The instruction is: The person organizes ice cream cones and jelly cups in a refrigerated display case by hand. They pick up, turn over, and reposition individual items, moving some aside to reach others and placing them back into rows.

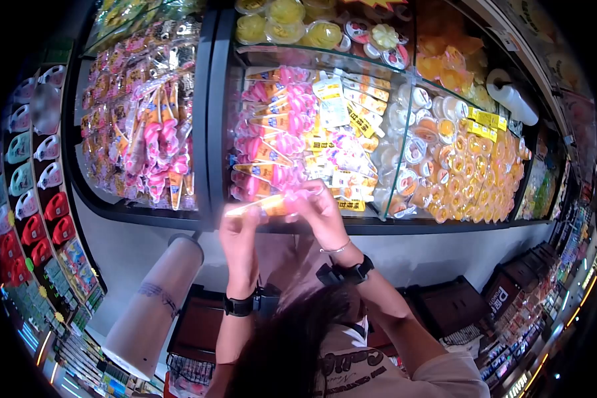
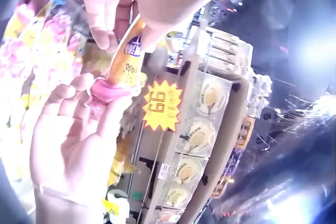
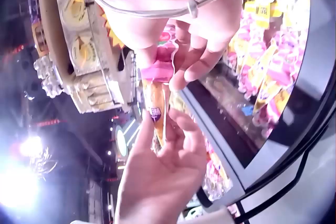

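Here's the big glass-fronted display case (image 1: 209,132), black-framed and split into compartments. Below the case's left end stands a tall white roll (image 1: 154,302). In the case's middle compartment there's a heap of pink-and-orange cone snacks (image 1: 272,126). In the compartment to the right of that sit stacks of yellow jelly cups (image 1: 464,176).

Now the hands, both raised just in front of the case's bottom rail. The right hand (image 1: 322,207), bracelet at its wrist, has thumb and fingers pinched on the pink end of a single cone packet (image 1: 272,204). The left hand (image 1: 239,232) has its fingers closed round the narrow orange tip. So the packet lies stretched between the two hands, level with the case's lower edge.
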Motion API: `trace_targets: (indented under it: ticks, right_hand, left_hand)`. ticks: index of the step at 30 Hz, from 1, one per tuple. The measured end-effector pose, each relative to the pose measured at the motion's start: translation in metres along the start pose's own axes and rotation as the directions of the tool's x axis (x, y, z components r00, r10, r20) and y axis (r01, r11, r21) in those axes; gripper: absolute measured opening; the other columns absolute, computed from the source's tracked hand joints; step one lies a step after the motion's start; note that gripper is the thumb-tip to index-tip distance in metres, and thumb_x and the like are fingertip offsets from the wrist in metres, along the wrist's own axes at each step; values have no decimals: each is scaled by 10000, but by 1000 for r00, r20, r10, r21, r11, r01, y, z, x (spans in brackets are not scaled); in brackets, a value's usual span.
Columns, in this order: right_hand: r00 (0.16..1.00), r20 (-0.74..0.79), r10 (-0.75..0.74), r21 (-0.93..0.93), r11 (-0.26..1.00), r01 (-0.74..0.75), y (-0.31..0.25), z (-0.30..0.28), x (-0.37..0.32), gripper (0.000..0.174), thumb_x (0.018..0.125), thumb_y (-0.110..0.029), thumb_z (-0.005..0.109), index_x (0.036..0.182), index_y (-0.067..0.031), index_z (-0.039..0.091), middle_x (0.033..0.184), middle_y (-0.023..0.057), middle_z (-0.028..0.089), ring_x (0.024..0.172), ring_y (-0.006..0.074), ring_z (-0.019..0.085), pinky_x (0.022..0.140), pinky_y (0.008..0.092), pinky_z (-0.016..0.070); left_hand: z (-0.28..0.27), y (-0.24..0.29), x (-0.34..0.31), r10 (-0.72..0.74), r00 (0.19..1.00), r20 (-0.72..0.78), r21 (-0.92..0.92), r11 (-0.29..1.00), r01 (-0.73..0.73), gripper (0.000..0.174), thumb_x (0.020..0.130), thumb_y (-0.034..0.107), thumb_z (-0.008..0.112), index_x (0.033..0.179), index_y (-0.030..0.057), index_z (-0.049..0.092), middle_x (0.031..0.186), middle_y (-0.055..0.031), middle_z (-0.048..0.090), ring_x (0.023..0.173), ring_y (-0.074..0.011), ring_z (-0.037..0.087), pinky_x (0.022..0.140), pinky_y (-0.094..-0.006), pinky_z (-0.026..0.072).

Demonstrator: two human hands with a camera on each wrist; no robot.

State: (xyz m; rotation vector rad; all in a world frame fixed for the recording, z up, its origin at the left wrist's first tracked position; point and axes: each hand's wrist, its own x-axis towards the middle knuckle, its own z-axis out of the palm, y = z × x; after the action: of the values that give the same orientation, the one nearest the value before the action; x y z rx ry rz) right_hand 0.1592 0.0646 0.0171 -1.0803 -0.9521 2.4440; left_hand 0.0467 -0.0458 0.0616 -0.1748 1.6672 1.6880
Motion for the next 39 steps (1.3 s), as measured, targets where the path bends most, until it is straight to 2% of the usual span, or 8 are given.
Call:
trace_targets:
  ticks: [3,7,15,23,26,27,29,39]
  right_hand:
    - [995,-46,-87,-129,988,80,-8,-33,-12,284,936,-51,633,1154,-37,451,970,68,637,762,107,633,603,220,497]
    - [999,9,39,-432,901,-32,-28,-52,-29,315,898,-73,686,1141,-34,490,995,58,653,762,98,624,613,237,487]
    - [963,-59,-264,-387,895,222,-21,-49,-54,433,854,-99,717,1229,-30,512,911,27,582,868,139,579,829,264,454]
    - [961,-127,-246,-734,675,76,-7,-47,-71,138,870,-149,690,939,-29,688,786,104,672,735,262,618,723,342,481]
    - [944,45,-326,-866,458,199,-25,-56,-66,134,827,-145,727,904,-42,690,772,102,664,704,278,597,726,361,463]
    - [952,78,-297,-868,450,211,-27,-59,-68,137,819,-144,735,901,-44,691,776,98,665,702,274,597,722,358,462]
    - [960,143,-242,-871,430,239,-31,-64,-70,144,802,-143,751,895,-48,693,783,91,666,698,266,597,715,351,460]
    - [980,-190,-65,-278,961,10,14,-31,-73,308,930,-132,649,1199,-18,552,1041,65,652,951,128,610,860,285,481]
  left_hand:
    - [12,-35,-10,96,990,-99,112,990,-85,572,877,116,721,1341,6,405,1175,-100,538,1074,-187,530,922,-307,447]
    - [26,-45,-21,357,780,514,720,313,-619,810,772,253,810,1421,19,386,1337,-220,478,1254,-377,429,1067,-492,314]
    - [60,-43,-22,-192,950,247,268,956,124,443,798,-62,719,1147,8,454,1101,-137,617,949,-173,643,793,-303,536]
    - [53,-54,-27,114,985,132,188,972,-138,724,818,22,742,1398,30,309,1392,-174,390,1288,-252,419,1058,-399,370]
    - [35,-46,-24,399,824,403,638,523,-565,808,766,136,804,1432,101,349,1440,-178,339,1389,-337,247,1134,-490,187]
    - [36,-30,-23,237,714,659,726,48,-686,602,786,215,769,1328,156,514,1397,-108,443,1338,-285,366,1122,-509,182]
    - [33,-35,-21,56,610,790,613,-67,-787,406,781,202,686,1179,151,628,1223,-15,591,1237,-205,490,1093,-506,260]
    - [28,-37,-7,-263,915,307,260,948,185,477,857,109,739,1243,-3,483,1091,-112,659,990,-161,635,900,-330,508]
